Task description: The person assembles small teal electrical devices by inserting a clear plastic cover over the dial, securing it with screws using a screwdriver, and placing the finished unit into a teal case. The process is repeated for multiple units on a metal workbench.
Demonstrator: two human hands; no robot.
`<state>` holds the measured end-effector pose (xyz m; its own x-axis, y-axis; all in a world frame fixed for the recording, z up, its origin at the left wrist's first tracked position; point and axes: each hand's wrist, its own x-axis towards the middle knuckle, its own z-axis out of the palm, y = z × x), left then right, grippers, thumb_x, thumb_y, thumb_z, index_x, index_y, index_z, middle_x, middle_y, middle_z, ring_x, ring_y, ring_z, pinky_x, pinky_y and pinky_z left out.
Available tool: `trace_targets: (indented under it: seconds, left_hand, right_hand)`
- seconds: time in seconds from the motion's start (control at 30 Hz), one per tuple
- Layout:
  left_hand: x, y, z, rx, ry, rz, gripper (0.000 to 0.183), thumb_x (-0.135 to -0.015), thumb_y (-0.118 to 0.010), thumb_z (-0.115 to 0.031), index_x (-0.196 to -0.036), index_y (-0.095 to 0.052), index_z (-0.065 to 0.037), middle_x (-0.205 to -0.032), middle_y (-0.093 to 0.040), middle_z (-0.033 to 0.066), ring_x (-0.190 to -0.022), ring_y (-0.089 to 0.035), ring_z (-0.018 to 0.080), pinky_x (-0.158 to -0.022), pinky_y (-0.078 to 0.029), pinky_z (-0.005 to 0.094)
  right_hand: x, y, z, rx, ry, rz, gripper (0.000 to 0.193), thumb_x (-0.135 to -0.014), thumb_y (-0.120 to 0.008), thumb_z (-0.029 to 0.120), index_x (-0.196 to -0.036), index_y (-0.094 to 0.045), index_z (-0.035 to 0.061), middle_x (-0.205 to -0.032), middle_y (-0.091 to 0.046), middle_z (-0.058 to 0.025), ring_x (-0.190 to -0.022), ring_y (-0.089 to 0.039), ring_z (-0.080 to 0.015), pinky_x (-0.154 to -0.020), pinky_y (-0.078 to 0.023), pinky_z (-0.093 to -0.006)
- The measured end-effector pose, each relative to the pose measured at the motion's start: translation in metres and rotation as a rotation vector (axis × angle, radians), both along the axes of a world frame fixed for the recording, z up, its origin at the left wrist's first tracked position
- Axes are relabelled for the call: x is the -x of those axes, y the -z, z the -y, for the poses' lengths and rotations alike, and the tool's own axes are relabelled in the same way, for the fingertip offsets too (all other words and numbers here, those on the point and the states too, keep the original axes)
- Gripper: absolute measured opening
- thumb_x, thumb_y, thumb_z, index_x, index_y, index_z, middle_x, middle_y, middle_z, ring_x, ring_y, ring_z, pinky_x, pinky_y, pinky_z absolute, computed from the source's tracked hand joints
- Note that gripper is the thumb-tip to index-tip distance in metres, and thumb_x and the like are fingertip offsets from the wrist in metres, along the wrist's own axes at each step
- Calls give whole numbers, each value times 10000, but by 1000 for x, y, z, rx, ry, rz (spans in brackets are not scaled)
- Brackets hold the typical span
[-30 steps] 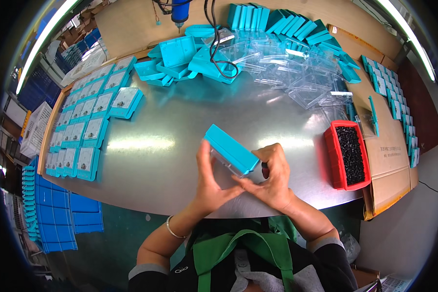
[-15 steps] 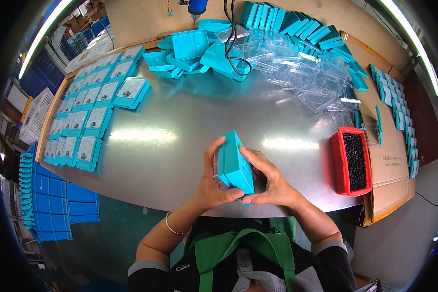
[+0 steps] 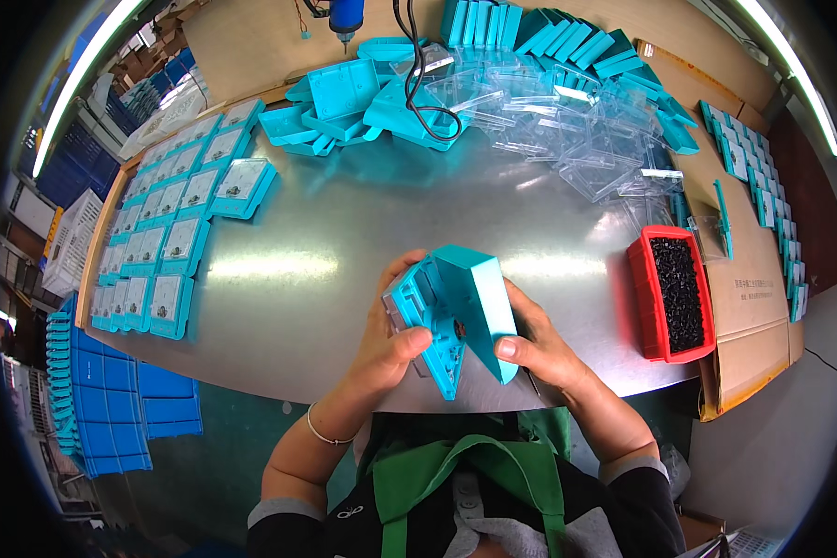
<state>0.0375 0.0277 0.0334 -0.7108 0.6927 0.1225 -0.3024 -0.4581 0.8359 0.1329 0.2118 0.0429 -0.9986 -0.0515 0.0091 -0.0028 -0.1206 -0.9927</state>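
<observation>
Near the front of the metal table, my left hand (image 3: pixel 381 349) grips a turquoise plastic housing (image 3: pixel 447 370), its hollow inside facing right and its clear front toward my palm. My left thumb presses on the housing's rim. A deeper turquoise cover (image 3: pixel 489 299) is in my right hand (image 3: pixel 547 352), with the thumb on its lower outer edge and the fingers behind it. The two halves stand apart like a V, nearest each other at the top. Small parts show dimly in the gap. Something thin and dark hangs below my right hand.
Rows of turquoise units (image 3: pixel 181 249) fill the left side. At the back lie loose turquoise shells (image 3: pixel 344 88) and clear covers (image 3: pixel 567 130), under a blue power screwdriver (image 3: pixel 347 17) with a hanging black cable (image 3: pixel 417 65). A red bin (image 3: pixel 656 307) holds small black pieces on the right.
The two turquoise halves, together before, are now parted. My right hand has swung the cover to the right, and the housing's inside has come into sight.
</observation>
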Motion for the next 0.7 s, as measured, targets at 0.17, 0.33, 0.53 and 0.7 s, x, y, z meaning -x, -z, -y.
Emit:
trace_targets:
  seconds: [0.17, 0.33, 0.53, 0.7]
  left_hand:
    - [-2, 1, -4, 35, -8, -31, 906, -710, -790, -316, -1387, -246, -61, -1238, -476, 95, -1151, -497, 205, -963, -433, 347]
    - [-1, -1, -3, 73, 12, -28, 903, -709, -793, -295, -1392, -243, -80, -1248, -453, 100, -1166, -477, 207, -964, -426, 358]
    - [-11, -6, 4, 263, -56, -359, 1018, -652, -841, -336, -1411, -212, -83, -1295, -333, 128, -1235, -375, 271, -1016, -363, 423]
    - [-8, 1, 11, 283, -107, -624, 1062, -636, -836, -332, -1430, -178, -77, -1307, -318, 157, -1257, -343, 291, -1016, -349, 445]
  right_hand:
    - [0, -3, 0, -9, -8, 16, 932, -772, -697, 474, -1469, -248, 49, -1289, -491, -167, -1135, -504, -242, -975, -397, -362]
    - [0, -8, 3, 26, -29, 52, 922, -765, -734, 374, -1472, -239, 46, -1316, -475, -176, -1174, -482, -252, -1009, -370, -371]
    - [-2, 4, 15, 66, -105, -28, 1020, -676, -804, 106, -1487, -187, 79, -1478, -286, -184, -1352, -304, -263, -1115, -240, -397]
    - [-2, 14, 25, -202, -85, -233, 1089, -648, -833, 120, -1497, -152, 103, -1498, -243, -160, -1373, -270, -283, -1103, -267, -409]
